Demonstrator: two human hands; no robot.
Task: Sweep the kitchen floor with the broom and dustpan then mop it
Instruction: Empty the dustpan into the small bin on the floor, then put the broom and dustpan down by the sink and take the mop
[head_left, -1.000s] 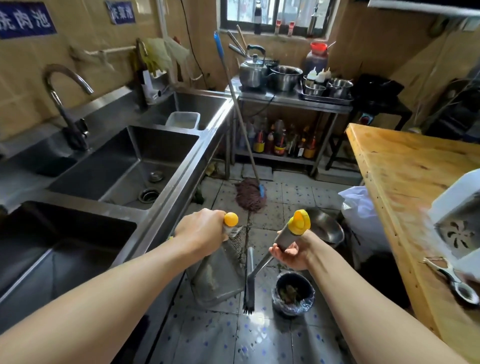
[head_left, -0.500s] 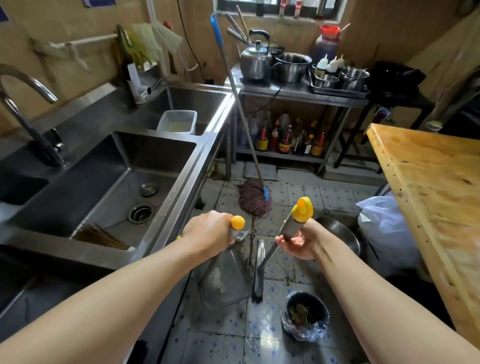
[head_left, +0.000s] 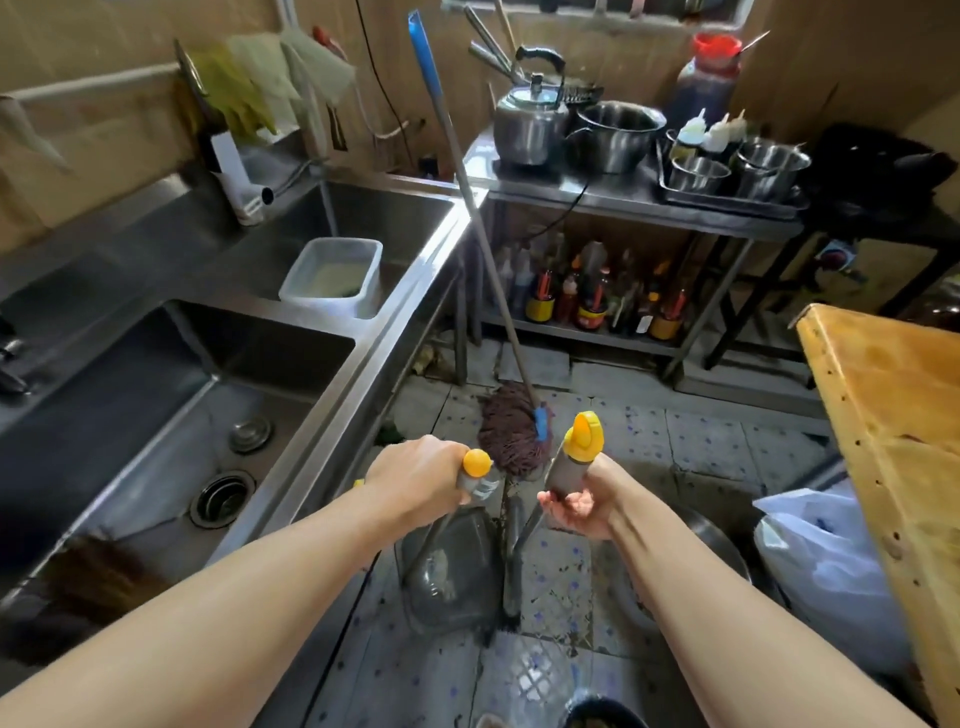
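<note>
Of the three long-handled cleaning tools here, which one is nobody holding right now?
The mop, leaning on the sink counter; left hand grips the dustpan, right hand the broom.

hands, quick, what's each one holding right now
Left hand: closed round the dustpan handle.
Right hand: fingers curled round the broom handle.

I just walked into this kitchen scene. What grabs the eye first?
Two bare arms reach forward: the left hand grips the yellow-capped dustpan handle, and the right hand holds the broom handle above the tiled floor. Just beyond them a mop with a blue-tipped pole leans against the steel sink counter. A kettle stands on the shelf behind it.
</note>
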